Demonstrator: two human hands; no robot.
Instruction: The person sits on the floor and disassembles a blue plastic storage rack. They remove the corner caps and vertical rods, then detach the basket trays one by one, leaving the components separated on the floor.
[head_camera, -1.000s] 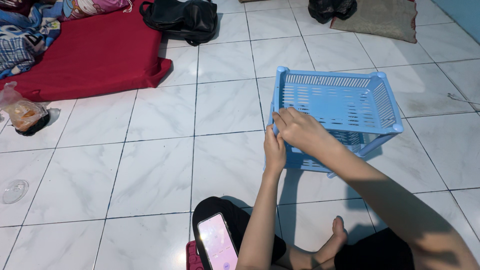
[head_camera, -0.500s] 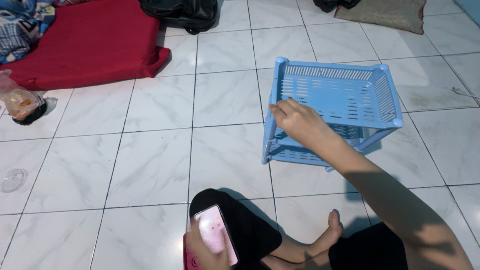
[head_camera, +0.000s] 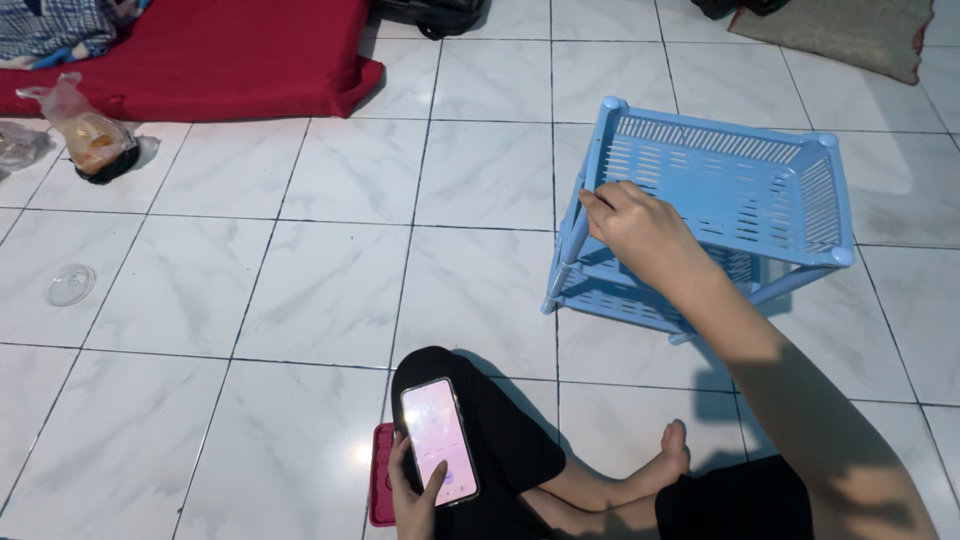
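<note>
A light blue plastic rack (head_camera: 740, 185) with two slotted tiers stands on the white tiled floor at the right. My right hand (head_camera: 638, 228) rests on the near left rim of its top tier, fingers curled over the edge. My left hand (head_camera: 418, 490) is low at the bottom of the view, on a phone (head_camera: 438, 440) with a lit pink screen that lies on my knee, thumb touching the screen. A red case or pad (head_camera: 381, 487) lies on the floor beside the phone.
A red mat (head_camera: 200, 55) lies at the top left with patterned cloth on it. A plastic bag with food (head_camera: 88, 140) and a clear lid (head_camera: 70, 284) sit on the floor at the left. A rug (head_camera: 850, 30) is at the top right.
My left hand left the rack's corner post and came down to the phone on my knee. My right hand stayed on the rack's rim. The view shifted left and down.
</note>
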